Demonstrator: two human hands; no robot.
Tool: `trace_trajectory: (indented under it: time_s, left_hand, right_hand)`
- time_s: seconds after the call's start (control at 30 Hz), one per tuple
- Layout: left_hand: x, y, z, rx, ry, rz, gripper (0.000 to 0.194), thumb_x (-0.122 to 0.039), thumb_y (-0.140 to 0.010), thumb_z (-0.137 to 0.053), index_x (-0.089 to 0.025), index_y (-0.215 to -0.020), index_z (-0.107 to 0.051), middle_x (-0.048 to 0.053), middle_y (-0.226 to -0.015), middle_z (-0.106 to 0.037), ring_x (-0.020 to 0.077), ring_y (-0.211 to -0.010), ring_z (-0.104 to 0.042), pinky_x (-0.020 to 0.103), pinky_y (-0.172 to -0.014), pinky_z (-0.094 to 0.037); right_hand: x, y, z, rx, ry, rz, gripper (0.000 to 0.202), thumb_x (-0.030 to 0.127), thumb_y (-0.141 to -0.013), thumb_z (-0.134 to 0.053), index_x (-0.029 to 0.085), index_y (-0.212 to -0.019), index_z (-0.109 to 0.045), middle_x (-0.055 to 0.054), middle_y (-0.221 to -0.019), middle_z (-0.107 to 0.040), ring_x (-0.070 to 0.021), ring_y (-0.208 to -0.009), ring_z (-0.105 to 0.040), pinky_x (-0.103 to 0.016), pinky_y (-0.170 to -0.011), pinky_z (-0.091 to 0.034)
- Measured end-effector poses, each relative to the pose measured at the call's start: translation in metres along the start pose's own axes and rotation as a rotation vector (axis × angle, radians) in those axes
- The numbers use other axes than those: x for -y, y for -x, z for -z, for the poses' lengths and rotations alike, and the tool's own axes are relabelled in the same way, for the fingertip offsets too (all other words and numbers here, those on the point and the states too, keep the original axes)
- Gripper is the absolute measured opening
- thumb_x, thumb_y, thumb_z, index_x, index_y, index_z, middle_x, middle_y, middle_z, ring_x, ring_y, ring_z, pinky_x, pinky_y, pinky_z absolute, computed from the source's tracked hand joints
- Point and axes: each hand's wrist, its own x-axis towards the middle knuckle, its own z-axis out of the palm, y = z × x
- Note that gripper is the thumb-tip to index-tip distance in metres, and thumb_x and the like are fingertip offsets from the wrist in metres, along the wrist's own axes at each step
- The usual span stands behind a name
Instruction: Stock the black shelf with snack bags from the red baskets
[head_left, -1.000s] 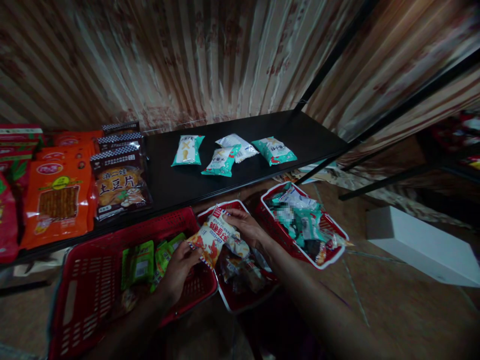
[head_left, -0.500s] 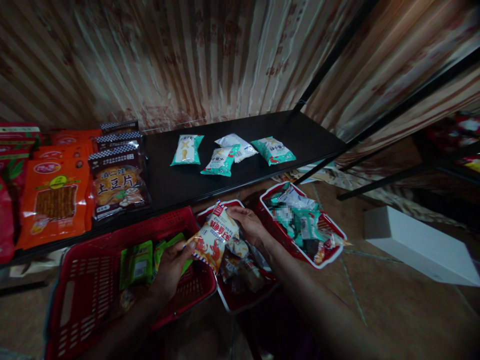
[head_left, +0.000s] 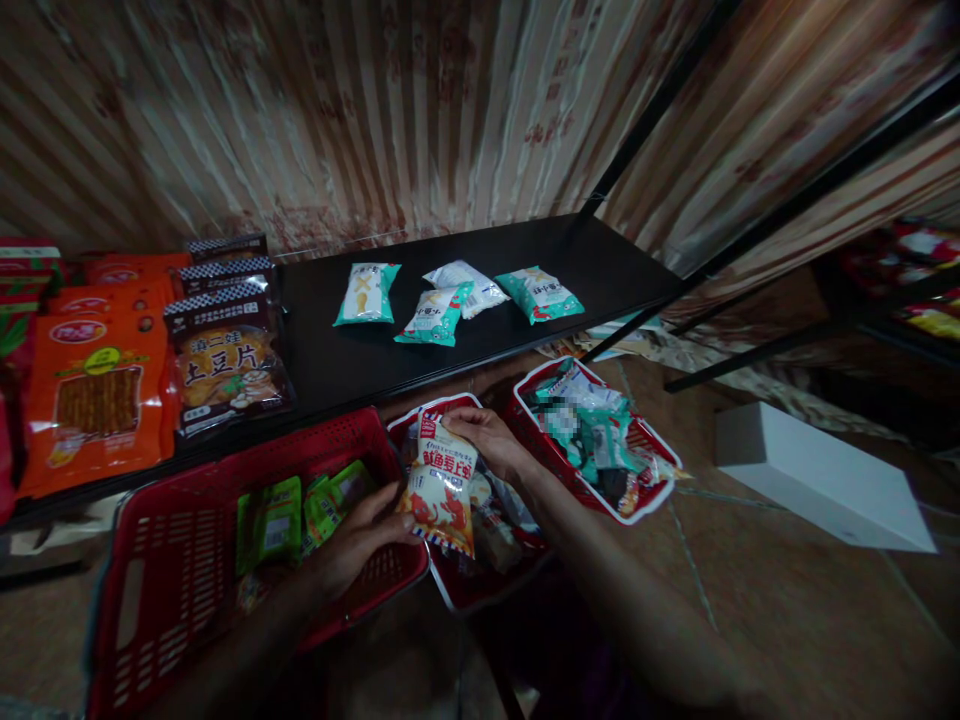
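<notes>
A white and orange snack bag [head_left: 442,480] with red lettering is held above the middle red basket [head_left: 442,590]. My right hand [head_left: 487,438] is closed on its upper right corner. At the bag's lower left edge is my left hand [head_left: 371,535], thumb in front and fingers partly hidden behind it. Other snack packets [head_left: 499,535] lie in the basket under the bag. On the black shelf [head_left: 322,350] ahead lie teal and white snack bags [head_left: 435,315], one of them face down.
To the left, a larger red basket [head_left: 157,500] holds green packets [head_left: 270,525]. Another red basket [head_left: 649,515] with a white rim holds teal packets at right. Brown potato snack bags [head_left: 229,360] and orange bags [head_left: 97,390] stand on the shelf. A white box [head_left: 825,480] lies on the floor.
The snack bag has turned from a slant to nearly upright in my hands. My left hand has shifted slightly right and down along its edge. The view has shifted slightly.
</notes>
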Motion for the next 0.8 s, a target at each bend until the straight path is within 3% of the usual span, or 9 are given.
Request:
trace_trajectory:
  time_s: [0.07, 0.17, 0.37, 0.53, 0.7, 0.8]
  left_hand:
    - [0.000, 0.001, -0.002, 0.013, 0.072, 0.017, 0.050, -0.033, -0.071, -0.068, -0.020, -0.118, -0.058, 0.010, -0.112, -0.065, 0.0291, -0.103, -0.059, 0.041, -0.084, -0.047]
    - [-0.001, 0.002, -0.005, -0.067, 0.128, 0.045, 0.047, -0.034, -0.071, -0.069, -0.020, -0.115, -0.061, 0.010, -0.109, -0.066, 0.0284, -0.099, -0.061, 0.040, -0.083, -0.048]
    - [-0.004, -0.003, -0.015, -0.143, -0.056, -0.033, 0.035, -0.036, -0.070, -0.070, -0.018, -0.100, -0.067, 0.008, -0.100, -0.069, 0.0252, -0.092, -0.063, 0.034, -0.084, -0.047]
    - [0.003, -0.008, -0.018, -0.256, -0.129, -0.090, 0.030, -0.039, -0.072, -0.067, -0.016, -0.091, -0.065, 0.006, -0.086, -0.070, 0.0223, -0.082, -0.064, 0.030, -0.075, -0.049]
    - [0.008, -0.010, -0.017, -0.354, -0.060, -0.153, 0.039, -0.036, -0.071, -0.068, -0.017, -0.104, -0.060, 0.006, -0.093, -0.070, 0.0210, -0.082, -0.064, 0.031, -0.076, -0.049]
    - [0.006, -0.011, -0.016, -0.474, 0.056, -0.180, 0.044, -0.035, -0.069, -0.070, -0.017, -0.108, -0.056, 0.006, -0.099, -0.069, 0.0205, -0.088, -0.063, 0.030, -0.079, -0.048]
  right_hand:
    - [-0.001, -0.001, 0.000, 0.012, 0.040, 0.008, 0.032, 0.040, -0.053, -0.078, 0.015, -0.069, -0.067, 0.003, -0.055, -0.061, -0.0078, -0.047, -0.049, -0.022, -0.050, -0.036]
    - [-0.001, 0.000, -0.003, 0.008, 0.069, 0.015, 0.033, 0.041, -0.053, -0.078, 0.015, -0.068, -0.067, 0.003, -0.055, -0.061, -0.0077, -0.047, -0.049, -0.022, -0.049, -0.036]
    - [-0.002, 0.003, -0.010, 0.018, 0.119, 0.016, 0.031, 0.041, -0.054, -0.077, 0.015, -0.068, -0.067, 0.003, -0.057, -0.062, -0.0086, -0.048, -0.049, -0.022, -0.050, -0.036]
    - [-0.007, 0.000, -0.014, -0.047, 0.060, 0.044, 0.033, 0.043, -0.053, -0.077, 0.016, -0.068, -0.067, 0.003, -0.055, -0.060, -0.0082, -0.047, -0.048, -0.022, -0.049, -0.035]
    - [-0.009, 0.004, -0.016, -0.091, -0.038, 0.034, 0.039, 0.053, -0.062, -0.070, 0.019, -0.080, -0.065, 0.002, -0.071, -0.064, -0.0114, -0.062, -0.056, -0.025, -0.060, -0.044]
    - [-0.007, 0.015, -0.019, -0.027, -0.052, -0.058, 0.041, 0.055, -0.066, -0.067, 0.021, -0.086, -0.061, 0.000, -0.079, -0.064, -0.0131, -0.071, -0.059, -0.027, -0.065, -0.048]
